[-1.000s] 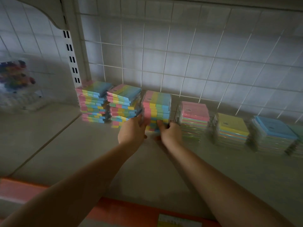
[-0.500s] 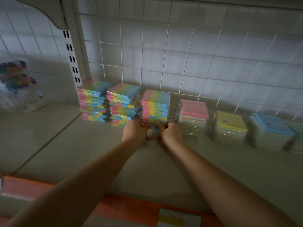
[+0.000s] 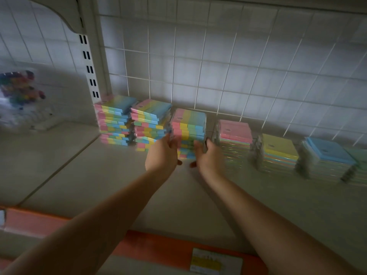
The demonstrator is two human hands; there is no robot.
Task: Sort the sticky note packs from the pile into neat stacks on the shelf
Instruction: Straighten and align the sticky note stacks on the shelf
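On the pale beige shelf board [image 3: 83, 175], seven stacks of shrink-wrapped sticky note packs stand in a row along the far edge, against the white wire-grid back panel [image 3: 228, 80]. The third stack from the left, striped in pink, yellow, green and blue [image 3: 188, 128], sits between both hands. The left hand [image 3: 161, 155] is on the stack's left side with its fingers curled against the packs and the thumb low near the base; the right hand [image 3: 208, 155] mirrors it on the right side, fingers wrapped round the far corner and thumb pointing inward along the shelf. Both appear to grip the lower packs, though motion blur hides the exact contact. Just left stand two more striped stacks, the second one [image 3: 151, 122] with its packs skewed, and the leftmost one [image 3: 114, 120] touching the slotted white upright post [image 3: 89, 62]. To the right, slightly apart, are a pink-topped stack [image 3: 234, 133], a yellow-topped stack [image 3: 278, 149], a blue-topped stack [image 3: 327, 155] and a green-topped stack [image 3: 359, 161] cut off by the frame edge. Far left, a clear plastic pouch [image 3: 19, 100] holds small multicoloured pieces, too blurred to identify. An orange shelf-edge strip [image 3: 168, 249] runs along the near edge and carries a yellow and white price label [image 3: 215, 262].
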